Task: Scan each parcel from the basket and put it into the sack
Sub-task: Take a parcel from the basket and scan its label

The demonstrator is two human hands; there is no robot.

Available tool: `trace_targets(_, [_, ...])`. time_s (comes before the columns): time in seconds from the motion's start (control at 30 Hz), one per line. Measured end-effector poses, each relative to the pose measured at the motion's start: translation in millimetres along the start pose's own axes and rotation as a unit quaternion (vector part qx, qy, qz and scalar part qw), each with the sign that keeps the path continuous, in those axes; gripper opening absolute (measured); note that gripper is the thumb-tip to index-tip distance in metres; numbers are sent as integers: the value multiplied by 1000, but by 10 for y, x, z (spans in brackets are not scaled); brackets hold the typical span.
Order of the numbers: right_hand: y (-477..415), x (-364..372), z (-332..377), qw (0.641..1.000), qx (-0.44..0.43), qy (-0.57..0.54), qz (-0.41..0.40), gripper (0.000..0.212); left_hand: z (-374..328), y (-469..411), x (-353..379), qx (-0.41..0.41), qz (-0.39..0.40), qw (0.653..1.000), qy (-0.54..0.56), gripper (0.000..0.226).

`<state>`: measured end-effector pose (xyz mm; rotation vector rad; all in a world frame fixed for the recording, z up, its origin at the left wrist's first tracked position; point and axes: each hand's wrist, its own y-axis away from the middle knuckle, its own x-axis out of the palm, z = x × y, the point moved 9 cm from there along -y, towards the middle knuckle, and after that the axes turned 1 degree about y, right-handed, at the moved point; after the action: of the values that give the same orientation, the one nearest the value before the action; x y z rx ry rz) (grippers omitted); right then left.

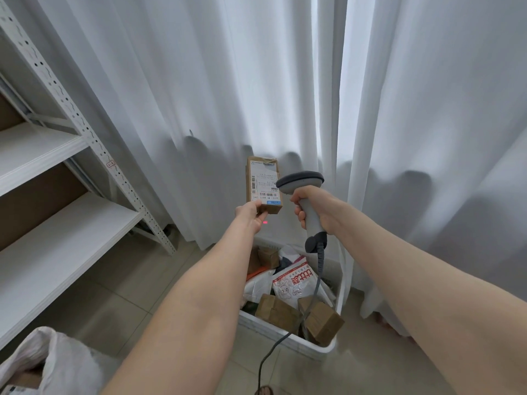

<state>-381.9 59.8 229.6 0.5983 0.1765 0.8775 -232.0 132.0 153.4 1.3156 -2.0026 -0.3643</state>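
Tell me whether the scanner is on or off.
On: the scanner throws a red dot just below the parcel the left hand holds.

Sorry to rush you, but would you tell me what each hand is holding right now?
Left hand: grips the lower end of the cardboard parcel.
Right hand: grips the handle of the barcode scanner.

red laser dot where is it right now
In the head view, centre: the red laser dot sits just below the brown cardboard parcel, right beside the left hand, off its label.

Left hand holds parcel; right hand grips scanner.
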Motion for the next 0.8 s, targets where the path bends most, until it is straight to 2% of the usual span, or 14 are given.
trace_targets(0.27, [3,165,-84,1000,-4,-23,0,4,-71,139,-220,6,-6,1000,12,30])
trace_targets(0.43, [-85,523,-184,998,6,-65,-1,15,-233,267,-589,16,-11,1000,4,26])
trace_targets(0.53, [-145,876,-252,998,1,-64,-23,20,-379,380,-977,3,-24,1000,-4,20])
trace_targets(0.67, [-115,1542,-370,999,-15,-42,-11,34,-632,614,-1648,-16,-25,999,18,28])
trace_targets(0.8, [-12,2349,-541,999,-27,-35,28,23,-896,901,-2444,-4,-31,999,32,21])
